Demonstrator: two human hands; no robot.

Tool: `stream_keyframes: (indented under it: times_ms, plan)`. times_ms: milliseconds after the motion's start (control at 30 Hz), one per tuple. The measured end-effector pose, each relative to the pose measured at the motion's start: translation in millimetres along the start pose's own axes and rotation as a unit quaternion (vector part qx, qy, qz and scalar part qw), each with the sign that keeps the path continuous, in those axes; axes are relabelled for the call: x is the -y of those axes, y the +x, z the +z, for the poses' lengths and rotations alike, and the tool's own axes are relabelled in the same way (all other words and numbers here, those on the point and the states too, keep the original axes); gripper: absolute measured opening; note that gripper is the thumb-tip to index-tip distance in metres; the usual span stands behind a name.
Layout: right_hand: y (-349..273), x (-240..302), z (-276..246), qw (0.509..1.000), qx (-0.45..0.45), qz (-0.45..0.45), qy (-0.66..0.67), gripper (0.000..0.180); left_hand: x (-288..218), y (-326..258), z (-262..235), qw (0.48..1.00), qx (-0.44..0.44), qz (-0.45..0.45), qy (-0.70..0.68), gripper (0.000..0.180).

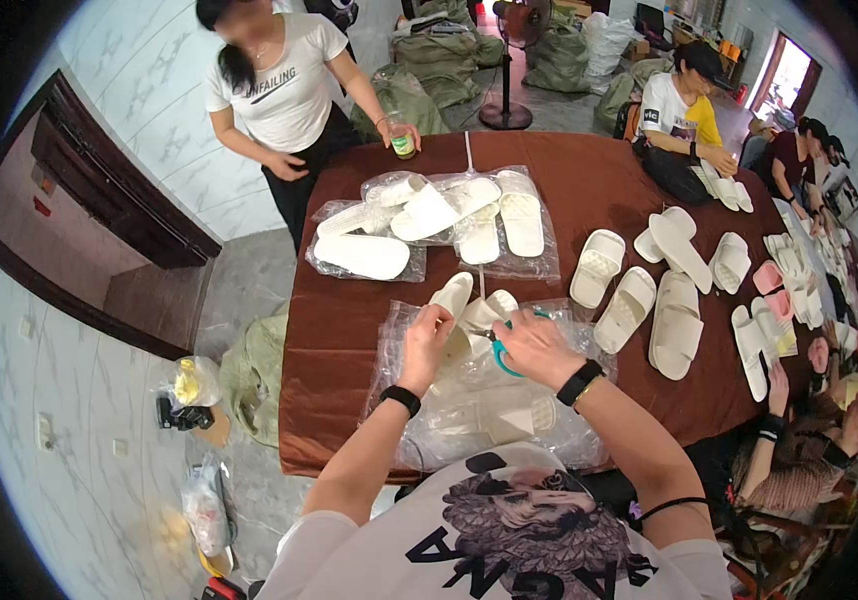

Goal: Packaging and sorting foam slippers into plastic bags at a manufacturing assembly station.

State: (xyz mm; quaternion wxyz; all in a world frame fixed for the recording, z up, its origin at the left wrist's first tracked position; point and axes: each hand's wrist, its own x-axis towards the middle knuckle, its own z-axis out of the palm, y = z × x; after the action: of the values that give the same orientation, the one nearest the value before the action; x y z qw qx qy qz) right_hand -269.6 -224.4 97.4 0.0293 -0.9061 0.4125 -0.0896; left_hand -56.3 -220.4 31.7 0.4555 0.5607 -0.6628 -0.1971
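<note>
My left hand [429, 345] is closed at the edge of a white slipper [453, 291], fingertips pinched together. Scissors with teal handles [500, 358] are in my right hand [539, 347], their short dark blades pointing toward the left hand. Between the hands lies another white slipper [495, 305]. Beneath them, clear plastic bags [429, 425] are spread on the table near my body, with more white slippers [514, 415] showing through the film. Whether the blades touch anything is too small to tell.
White slippers in clear bags [364, 257] lie at the far left of the brown-covered table [334, 375]. Several loose white slippers [677, 325] lie to the right. A person [279, 90] stands across with a green-labelled cup [403, 146]. Other people [689, 105] work along the right side.
</note>
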Motion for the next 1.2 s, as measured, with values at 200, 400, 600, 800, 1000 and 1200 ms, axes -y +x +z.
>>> stream_keyframes:
  times_ms: [200, 400, 600, 800, 1000, 1200]
  plan:
    - [9.7, 4.4, 10.8, 0.999, -0.012, -0.021, 0.03, 0.015, 4.8, 2.9, 0.0, 1.0, 0.003, 0.018, 0.012, 0.01]
    - [-12.6, -3.3, -0.8, 0.994, -0.03, 0.026, 0.1, 0.033, 1.0, 1.1, -34.6, 0.989, -0.092, -0.083, -0.082, 0.004]
    - [-70.8, -35.8, -44.0, 0.949, -0.082, 0.189, 0.238, 0.052, 34.7, -15.8, -156.6, 0.922, -0.341, -0.145, -0.117, 0.003]
    - [-136.8, -90.4, -6.3, 0.921, -0.025, 0.303, 0.243, 0.049, 133.6, -77.0, -239.2, 0.876, -0.401, -0.261, 0.062, 0.009]
    - [-177.7, -125.2, 51.2, 0.913, -0.049, 0.395, 0.095, 0.042, 189.7, -116.0, -225.6, 0.838, -0.195, -0.302, 0.41, 0.027]
    - [-179.3, -129.7, 55.5, 0.909, 0.166, 0.374, -0.076, 0.024, 96.5, -33.1, -108.2, 0.987, -0.046, -0.136, 0.072, 0.017]
